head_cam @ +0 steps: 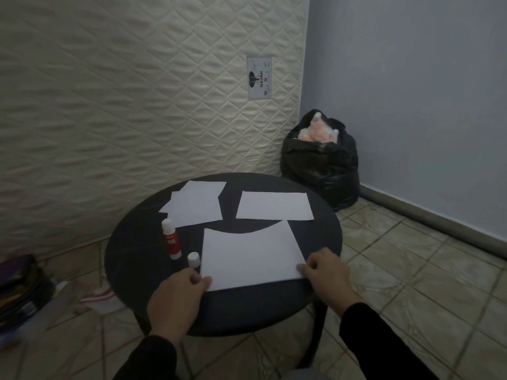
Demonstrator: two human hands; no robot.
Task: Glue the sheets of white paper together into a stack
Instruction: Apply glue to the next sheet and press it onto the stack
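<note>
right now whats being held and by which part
The near sheet: left hand pinches its near-left corner, right hand its near-right corner.

Glue stick (170, 238) left of near sheet (251, 255) on table (129, 259)

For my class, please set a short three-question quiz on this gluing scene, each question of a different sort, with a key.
1. True or false: the glue stick stands upright on the round table.
2. Which hand holds the near sheet at its near right corner? A) left hand B) right hand
3. Fill in: beside the near sheet's left edge stands a small white ____.

Key
1. True; it stands to the left of the near sheet.
2. B; the left hand holds the near left corner.
3. Cap. Further back lie a single sheet and a loose pile of sheets.
</note>
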